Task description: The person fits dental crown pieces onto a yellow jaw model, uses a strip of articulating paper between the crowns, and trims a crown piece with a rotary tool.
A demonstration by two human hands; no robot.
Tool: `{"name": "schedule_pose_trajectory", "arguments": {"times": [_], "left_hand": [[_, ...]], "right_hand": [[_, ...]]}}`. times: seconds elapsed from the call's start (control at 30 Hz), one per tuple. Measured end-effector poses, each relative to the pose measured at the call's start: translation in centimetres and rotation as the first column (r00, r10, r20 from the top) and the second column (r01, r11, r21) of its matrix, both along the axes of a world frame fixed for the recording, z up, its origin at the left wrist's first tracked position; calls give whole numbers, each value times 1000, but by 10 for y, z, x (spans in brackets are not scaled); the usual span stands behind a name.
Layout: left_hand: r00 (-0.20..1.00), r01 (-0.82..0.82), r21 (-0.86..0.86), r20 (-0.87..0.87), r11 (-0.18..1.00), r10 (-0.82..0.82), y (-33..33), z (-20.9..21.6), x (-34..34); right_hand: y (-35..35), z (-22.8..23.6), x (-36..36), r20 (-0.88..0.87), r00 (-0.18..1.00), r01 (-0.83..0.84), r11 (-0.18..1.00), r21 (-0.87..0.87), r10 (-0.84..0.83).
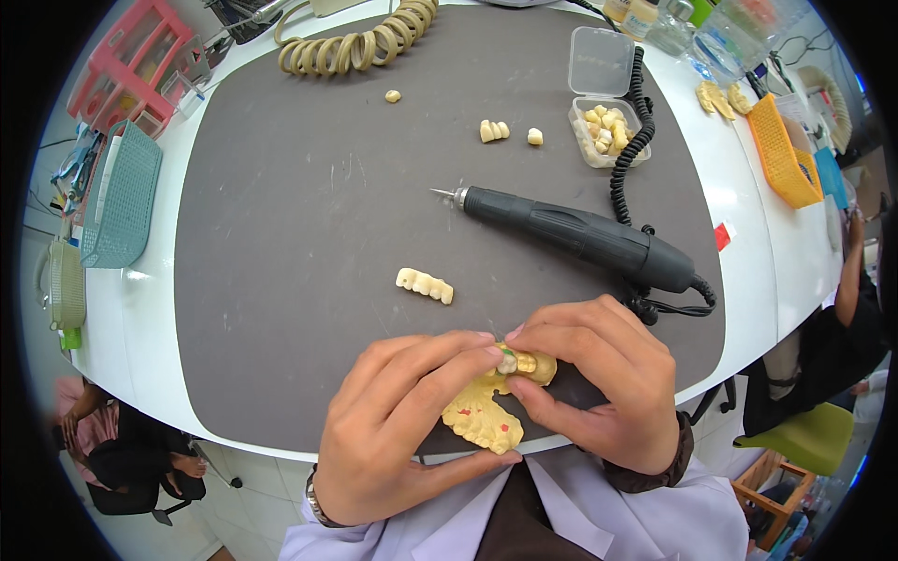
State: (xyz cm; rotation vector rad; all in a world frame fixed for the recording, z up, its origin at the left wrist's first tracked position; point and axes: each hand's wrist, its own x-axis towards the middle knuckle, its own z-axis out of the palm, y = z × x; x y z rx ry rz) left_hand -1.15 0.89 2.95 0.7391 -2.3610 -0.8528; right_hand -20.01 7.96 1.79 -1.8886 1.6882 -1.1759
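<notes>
Close to the table's front edge, I hold a yellow plaster dental cast (477, 421) in both hands. My left hand (388, 425) is closed round its left side, thumb below and fingertips over the top. My right hand (603, 374) pinches the cast's far right part between thumb and fingers. A whitish tooth crown (507, 363) sits on the cast between my fingertips, with a bit of green beside it. Small red marks show on the cast. Just beyond my hands lies a cream dental bridge (425, 285). A black dental handpiece (571, 229) with a thin bur lies farther right.
Loose tooth pieces (494, 131) lie toward the back of the grey mat (281, 262). A clear open box (585, 150) of teeth stands back right, crossed by the handpiece's coiled cord (619, 178). Baskets, teal (122, 201) and orange (781, 154), flank the mat. A beige coiled hose (360, 47) lies behind.
</notes>
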Motion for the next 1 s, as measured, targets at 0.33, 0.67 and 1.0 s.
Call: {"name": "schedule_pose_trajectory", "arguments": {"times": [0.33,0.67,1.0], "left_hand": [[988,-51,-20,141,998,54,1,7,-1],[995,51,100,-96,994,-41,-5,0,1],[964,-53,-131,-264,990,16,1,-6,-3]], "right_hand": [[2,8,0,-95,995,38,993,109,-27],[4,-4,5,214,977,51,992,-119,-25],[7,-10,12,246,955,-83,944,-319,167]]}}
